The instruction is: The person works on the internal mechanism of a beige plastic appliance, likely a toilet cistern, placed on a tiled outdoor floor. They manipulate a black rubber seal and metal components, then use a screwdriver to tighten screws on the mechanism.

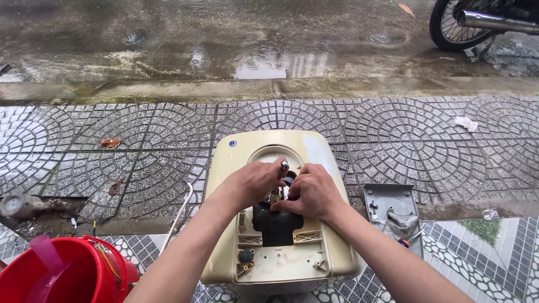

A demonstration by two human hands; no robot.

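- Hands met over the open back of a cream-coloured appliance casing [264, 264] that lay flat on the patterned pavement, its cover off so the inside faced up at whoever crouched over it.
- The left hand [254, 182] was closed around a small metal-tipped tool [284, 165], pinching it upright above the round opening, apparently to get its tip straight down into the works.
- The right hand [314, 193] was curled over a black part [276, 223] at the middle of the casing, fingers pressed together on something small beside it; what exactly they gripped I could not tell, as the knuckles hid it.
- A grey cover plate [387, 196] lay face-up just to the right of the casing, serving as a tray: a crumpled rag [400, 225] and a few small loose bits sat in it, near to hand and safe from rolling off.
- A red bucket [73, 278] stood at the lower left, well apart from the work.
- Labels were few: a small round blue badge [232, 143] sat at the casing's far left corner; nothing else bore a sign.
- Beyond the kerb the road was wet, and a motorbike wheel [457, 22] showed at the upper right.
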